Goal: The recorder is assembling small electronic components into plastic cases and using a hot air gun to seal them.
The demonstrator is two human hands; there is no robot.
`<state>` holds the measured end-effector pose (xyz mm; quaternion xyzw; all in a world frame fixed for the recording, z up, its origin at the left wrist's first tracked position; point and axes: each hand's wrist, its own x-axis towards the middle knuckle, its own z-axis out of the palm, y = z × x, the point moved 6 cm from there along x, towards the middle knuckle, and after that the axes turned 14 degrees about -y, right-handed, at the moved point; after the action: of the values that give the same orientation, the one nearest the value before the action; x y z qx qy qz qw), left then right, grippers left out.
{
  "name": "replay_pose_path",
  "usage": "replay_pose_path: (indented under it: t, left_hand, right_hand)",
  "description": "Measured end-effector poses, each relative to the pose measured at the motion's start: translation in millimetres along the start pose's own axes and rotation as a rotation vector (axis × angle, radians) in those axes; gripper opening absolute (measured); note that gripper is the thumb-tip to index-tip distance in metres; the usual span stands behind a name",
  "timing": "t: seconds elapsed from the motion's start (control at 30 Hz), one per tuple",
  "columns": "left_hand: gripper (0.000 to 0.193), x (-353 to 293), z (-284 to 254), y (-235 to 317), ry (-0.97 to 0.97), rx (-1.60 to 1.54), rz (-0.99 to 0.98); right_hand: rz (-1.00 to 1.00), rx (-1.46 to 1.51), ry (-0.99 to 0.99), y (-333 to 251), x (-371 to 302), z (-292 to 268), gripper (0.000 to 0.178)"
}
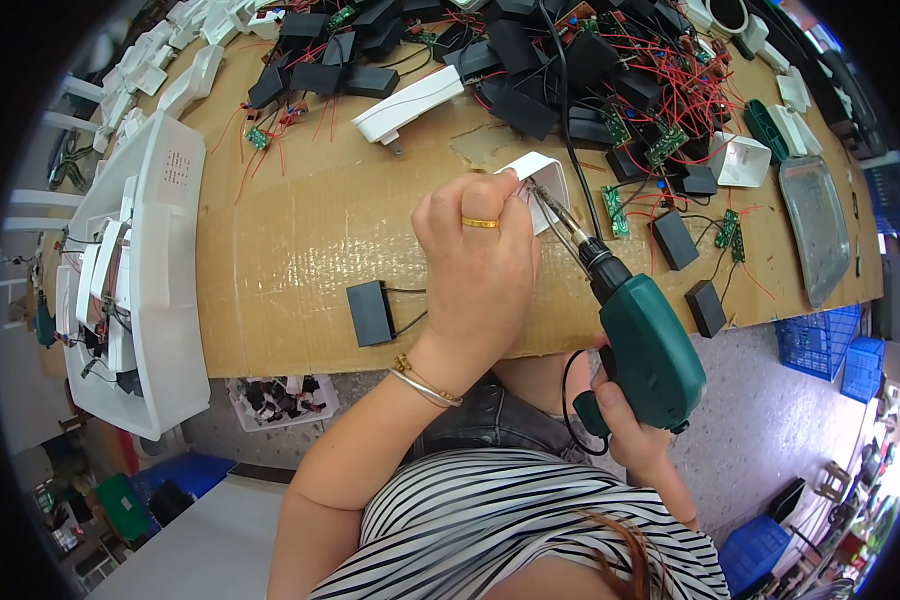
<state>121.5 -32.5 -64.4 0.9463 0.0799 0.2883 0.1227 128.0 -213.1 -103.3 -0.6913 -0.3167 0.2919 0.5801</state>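
Note:
My left hand (478, 255) is closed on a small white plastic housing (552, 172), which it steadies over the cardboard-covered table. A green soldering gun (655, 350) is gripped by its handle in my right hand (625, 425), just off the table's front edge. The gun's metal tip reaches into the open side of the housing, close to my left fingertips. Thin red wire shows there; whether the tip touches it I cannot tell. Below my left wrist lies a black box (372, 313) with dark leads running under the hand.
A heap of black boxes (515, 55), green circuit boards and red wires covers the far table. Beyond my left hand rests a long white casing (408, 104). A white bin (175, 270) of parts stands left, a clear tray (815, 230) right. The gun's black cord (565, 100) crosses the table.

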Motion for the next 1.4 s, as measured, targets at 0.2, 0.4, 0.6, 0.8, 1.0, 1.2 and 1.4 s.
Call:
replay_pose_path:
  t: [0.2,0.4,0.6,0.8,1.0,1.2,1.4]
  left_hand:
    - [0.017,0.4,-0.1,0.0,-0.016,-0.002,-0.012]
    - [0.018,0.1,-0.2,-0.5,-0.014,-0.007,-0.014]
    - [0.019,0.0,-0.2,-0.7,-0.019,-0.013,-0.012]
    - [0.02,0.4,0.8,-1.1,-0.018,-0.015,-0.011]
    - [0.02,0.2,-0.1,-0.6,-0.013,-0.018,-0.013]
    - [0.02,-0.2,0.5,-0.6,-0.011,-0.014,-0.013]
    - [0.02,-0.2,2.0,-1.2,-0.028,-0.017,-0.018]
  right_hand:
    - [0.011,-0.059,-0.018,1.9,-0.7,-0.5,0.05]
    - [0.063,-0.006,-0.042,2.3,-1.0,1.2,0.05]
    - [0.062,-0.014,-0.035,0.1,0.4,1.4,0.047]
    - [0.068,-0.003,0.005,-1.4,1.6,4.7,0.04]
    - [0.028,0.02,0.101,-1.3,0.9,-1.9,0.022]
    - [-0.031,-0.057,-0.007,-1.5,0.0,0.6,0.049]
    - [-0.051,0.027,0.006,-1.5,0.2,0.9,0.05]
